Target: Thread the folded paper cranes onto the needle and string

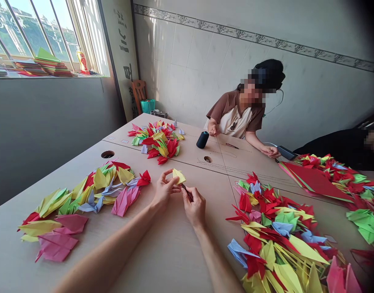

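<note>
Two bare hands meet over the middle of the pale table [174, 252]. The left hand [162, 190] pinches a yellow folded paper [178, 176] between thumb and fingertips, holding it just off the tabletop at about 12 o'clock from the knuckles. The right hand [195, 208] sits just beside it at 3 o'clock, fingers curled shut around a thin dark stick [186, 189] whose tip points toward the yellow piece — what the stick is I cannot tell.

At 9 o'clock from the hands lies a spread of folded cranes [83, 199] in yellow, green, pink and red. At 3 to 4 o'clock a thicker heap [275, 236] reaches the near table edge. A third heap [158, 140] rests at 12 o'clock, with a black thread spool [202, 139] near it. Across the table at 1 o'clock sits a co-worker [238, 116] in a brown top — both hands on the table, near a stack of red sheets [315, 181].
</note>
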A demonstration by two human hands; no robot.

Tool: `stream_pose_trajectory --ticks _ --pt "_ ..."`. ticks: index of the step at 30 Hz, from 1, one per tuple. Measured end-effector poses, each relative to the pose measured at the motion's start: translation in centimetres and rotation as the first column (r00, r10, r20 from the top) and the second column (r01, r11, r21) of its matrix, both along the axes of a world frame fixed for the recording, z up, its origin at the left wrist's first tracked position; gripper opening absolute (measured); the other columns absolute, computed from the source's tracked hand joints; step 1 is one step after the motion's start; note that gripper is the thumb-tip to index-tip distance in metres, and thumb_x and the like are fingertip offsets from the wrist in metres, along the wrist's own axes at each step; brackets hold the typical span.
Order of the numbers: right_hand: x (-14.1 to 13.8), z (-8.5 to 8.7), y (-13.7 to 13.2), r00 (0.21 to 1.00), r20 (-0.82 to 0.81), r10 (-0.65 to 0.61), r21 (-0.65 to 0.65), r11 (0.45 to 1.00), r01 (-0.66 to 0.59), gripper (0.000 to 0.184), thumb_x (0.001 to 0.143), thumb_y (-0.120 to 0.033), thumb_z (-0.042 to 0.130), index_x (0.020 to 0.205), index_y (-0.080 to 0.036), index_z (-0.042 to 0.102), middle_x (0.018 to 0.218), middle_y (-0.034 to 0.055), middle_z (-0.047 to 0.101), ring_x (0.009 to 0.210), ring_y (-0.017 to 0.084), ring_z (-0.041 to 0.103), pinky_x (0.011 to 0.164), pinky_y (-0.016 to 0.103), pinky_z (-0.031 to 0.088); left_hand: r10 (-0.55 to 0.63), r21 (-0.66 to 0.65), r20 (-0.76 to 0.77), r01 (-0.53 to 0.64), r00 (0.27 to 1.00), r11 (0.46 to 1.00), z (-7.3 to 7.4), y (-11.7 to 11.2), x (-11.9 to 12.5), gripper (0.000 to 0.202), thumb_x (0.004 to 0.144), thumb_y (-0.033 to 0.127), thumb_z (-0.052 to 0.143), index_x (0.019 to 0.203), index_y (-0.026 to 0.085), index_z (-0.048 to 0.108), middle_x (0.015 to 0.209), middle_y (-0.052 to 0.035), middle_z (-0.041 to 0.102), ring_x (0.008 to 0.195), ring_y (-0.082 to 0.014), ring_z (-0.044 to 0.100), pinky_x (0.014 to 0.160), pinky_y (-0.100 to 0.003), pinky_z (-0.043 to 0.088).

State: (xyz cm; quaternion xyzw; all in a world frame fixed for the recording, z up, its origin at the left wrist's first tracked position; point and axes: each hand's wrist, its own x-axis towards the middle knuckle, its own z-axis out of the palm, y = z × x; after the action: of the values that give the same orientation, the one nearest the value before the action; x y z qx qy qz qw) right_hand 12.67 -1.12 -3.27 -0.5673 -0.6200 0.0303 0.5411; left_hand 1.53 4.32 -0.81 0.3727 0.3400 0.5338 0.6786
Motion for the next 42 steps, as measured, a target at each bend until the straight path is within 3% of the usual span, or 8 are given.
stream_pose_trajectory --ticks 13,25,30,36,39,42 --pt "-0.1 0.2 -0.1 1.0 -0.007 0.007 -0.008 1.0 -0.007 0.022 0.089 -0.034 0.048 0.086 -0.018 0.062 0.075 0.0049 0.069 0.062 0.013 0.064 0.058 0.022 0.049 -0.003 0.053 -0.063 0.006 0.998 0.999 0.4 -0.3 -0.1 0.065 0.065 0.043 0.071 0.12 0.018 0.045 0.073 -0.0008 0.065 0.059 -0.0121 0.063 0.058 -0.024 0.052" --pt "0.1 0.0 0.0 0.999 -0.038 0.028 -0.042 0.999 -0.03 0.023 0.09 -0.035 0.047 0.084 -0.018 0.061 0.075 0.0051 0.068 0.061 0.014 0.061 0.058 0.023 0.047 -0.007 0.071 -0.062 0.012 0.998 0.997 0.6 -0.4 -0.1 0.063 0.068 0.041 0.07 0.12 0.018 0.044 0.074 -0.0004 0.064 0.059 -0.0117 0.063 0.056 -0.022 0.05" --pt "0.0 0.2 0.0 0.979 -0.204 0.021 -0.026 0.999 -0.026 0.022 0.087 -0.037 0.051 0.085 -0.016 0.059 0.07 0.0047 0.067 0.058 0.013 0.061 0.057 0.023 0.049 0.0 0.098 -0.073 0.007 0.997 0.995 0.6 -0.4 -0.1 0.066 0.068 0.042 0.07 0.123 0.017 0.042 0.079 -0.0036 0.067 0.067 -0.0159 0.066 0.057 -0.023 0.049" --pt "0.0 1.0 0.0 0.848 -0.53 -0.01 -0.071 0.997 -0.032 0.036 0.08 -0.043 0.058 0.099 -0.012 0.057 0.074 0.0058 0.067 0.054 0.013 0.061 0.05 0.022 0.049 -0.064 0.193 -0.18 0.099 0.982 0.976 0.6 -0.6 0.1 0.038 0.072 0.044 0.065 0.093 0.012 0.062 0.075 -0.0048 0.065 0.049 -0.0087 0.055 0.04 -0.017 0.036" --pt "0.1 0.7 0.0 0.848 -0.53 0.011 -0.074 0.996 -0.059 0.034 0.08 -0.043 0.058 0.096 -0.013 0.059 0.073 0.0053 0.066 0.054 0.013 0.06 0.05 0.022 0.048 -0.111 0.228 -0.2 0.156 0.974 0.961 0.6 -0.9 0.4 0.033 0.077 0.043 0.06 0.085 0.011 0.065 0.063 -0.001 0.059 0.044 -0.0062 0.049 0.037 -0.016 0.031" --pt "0.3 -0.2 0.1 0.887 -0.46 0.018 -0.052 0.998 -0.047 0.028 0.083 -0.04 0.055 0.091 -0.014 0.058 0.074 0.005 0.066 0.057 0.013 0.06 0.054 0.023 0.049 -0.15 0.232 -0.213 0.199 0.965 0.952 0.7 -1.3 0.5 0.034 0.08 0.043 0.056 0.086 0.011 0.066 0.059 -0.0009 0.057 0.047 -0.0085 0.052 0.039 -0.016 0.036"
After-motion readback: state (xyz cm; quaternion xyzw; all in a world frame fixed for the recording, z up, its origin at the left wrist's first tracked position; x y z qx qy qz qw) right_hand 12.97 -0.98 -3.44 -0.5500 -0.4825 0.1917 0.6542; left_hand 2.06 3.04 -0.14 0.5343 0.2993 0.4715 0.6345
